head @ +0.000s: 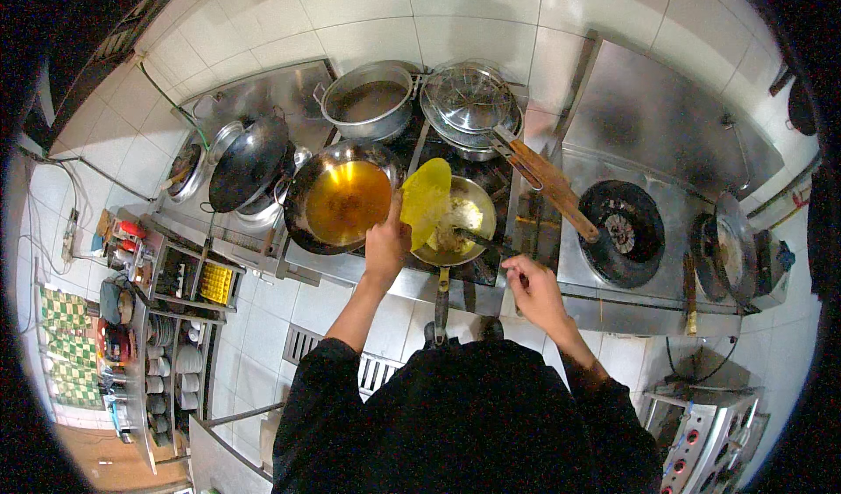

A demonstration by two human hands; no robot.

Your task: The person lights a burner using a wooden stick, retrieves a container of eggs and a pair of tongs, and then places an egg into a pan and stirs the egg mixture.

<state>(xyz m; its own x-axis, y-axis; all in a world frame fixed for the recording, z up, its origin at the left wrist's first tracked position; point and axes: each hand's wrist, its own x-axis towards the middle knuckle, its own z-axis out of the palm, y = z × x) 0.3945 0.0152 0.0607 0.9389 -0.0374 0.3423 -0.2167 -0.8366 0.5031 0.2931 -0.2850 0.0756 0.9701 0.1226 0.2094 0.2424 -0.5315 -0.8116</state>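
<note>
My left hand (pixel 387 241) grips the edge of a yellow, leaf-shaped sheet, seemingly a thin cutting board (pixel 424 195), which is tilted over the left side of a frying pan (pixel 489 215). Chopped pale food (pixel 465 215) and a browner clump lie in this pan, partly hidden by the board. A black utensil (pixel 483 238) reaches into the food from the right, its far end at the curled fingers of my right hand (pixel 535 290). The pan's handle (pixel 441 303) points towards my body. Left of the board, a dark wok (pixel 299 221) contains amber liquid, apparently oil.
Behind stand a metal pot (pixel 368 126) of dark liquid and stacked strainers (pixel 470 103). A wooden handle (pixel 555 188) slants right from them towards a black wok burner (pixel 621 231). Another dark wok (pixel 250 165) leans at left. Shelves of dishes (pixel 187 359) stand at lower left.
</note>
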